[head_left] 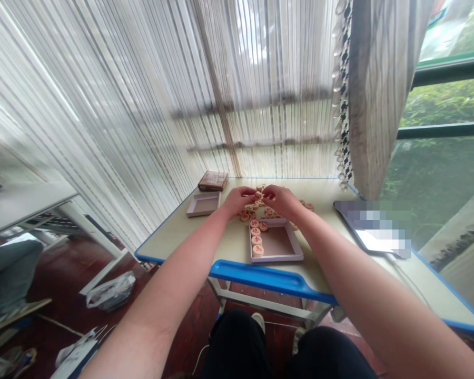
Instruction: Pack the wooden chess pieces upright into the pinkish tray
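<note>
My left hand (240, 200) and my right hand (281, 199) meet over a loose pile of Chinese chess pieces (269, 212) near the back of the desk. Between their fingertips is a round wooden Chinese chess piece (258, 195), with the fingers of both hands closed at it. Nearer to me, an open shallow box tray (276, 259) holds several pieces with red characters. They form a column along its left wall, with one more beside the top piece. The tray's right part shows its bare brown bottom.
A second shallow box tray (204, 205) lies at the left, in front of a brown patterned box (213, 180). A tablet-like device (359, 231) with a bright screen and cable rests at the right. A blue pencil ledge (260, 276) edges the desk's front; striped curtains hang behind.
</note>
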Demonstrator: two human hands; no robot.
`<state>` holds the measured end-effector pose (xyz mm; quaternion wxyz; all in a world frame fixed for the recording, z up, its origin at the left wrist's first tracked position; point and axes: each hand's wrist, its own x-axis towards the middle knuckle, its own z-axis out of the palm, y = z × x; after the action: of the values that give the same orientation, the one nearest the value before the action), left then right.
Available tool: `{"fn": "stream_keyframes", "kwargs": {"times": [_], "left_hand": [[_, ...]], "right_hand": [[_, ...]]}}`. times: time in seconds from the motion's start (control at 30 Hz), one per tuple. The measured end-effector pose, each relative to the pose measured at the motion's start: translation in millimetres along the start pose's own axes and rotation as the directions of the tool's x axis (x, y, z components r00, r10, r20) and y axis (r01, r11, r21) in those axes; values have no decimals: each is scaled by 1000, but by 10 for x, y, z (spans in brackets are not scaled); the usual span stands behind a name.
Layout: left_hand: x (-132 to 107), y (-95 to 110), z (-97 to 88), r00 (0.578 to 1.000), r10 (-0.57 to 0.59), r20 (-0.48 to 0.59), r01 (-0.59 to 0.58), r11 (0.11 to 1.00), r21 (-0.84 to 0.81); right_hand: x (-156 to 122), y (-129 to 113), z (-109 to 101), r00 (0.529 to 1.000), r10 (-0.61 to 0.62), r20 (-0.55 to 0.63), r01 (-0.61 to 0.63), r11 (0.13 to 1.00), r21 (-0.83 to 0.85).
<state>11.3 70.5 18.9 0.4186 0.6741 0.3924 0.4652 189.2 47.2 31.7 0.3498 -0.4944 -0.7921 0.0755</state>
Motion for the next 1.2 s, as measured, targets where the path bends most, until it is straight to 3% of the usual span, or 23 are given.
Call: {"fn": "stream_keyframes", "kwargs": {"times": [0.37,0.67,0.87,0.97,1.03,1.1,1.2], "left_hand": [[11,12,14,996,-24,82,36,987,-157],[-3,23,23,999,-21,-25,16,982,-188],[16,5,20,1000,-17,-9,14,980,-199],[21,4,20,999,-7,-44,3,996,-94],[12,14,15,990,51,-131,-39,995,94],[-10,29,5,966,152,-210,-76,940,333],[-58,35,-21,940,252,-230,-83,822,563]], "right_hand": [[-24,-15,-34,1000,14,-23,-11,994,106],[-21,23,-9,999,31,-31,-29,997,68],[-35,-24,-17,1000,-4,-7,4,995,100],[-29,-9,-11,1000,8,3,-9,998,62],[-23,13,-22,999,42,18,-42,999,-12],[-23,29,-56,997,65,49,-61,995,-78],[-42,20,-150,984,97,148,-80,990,-115]]}}
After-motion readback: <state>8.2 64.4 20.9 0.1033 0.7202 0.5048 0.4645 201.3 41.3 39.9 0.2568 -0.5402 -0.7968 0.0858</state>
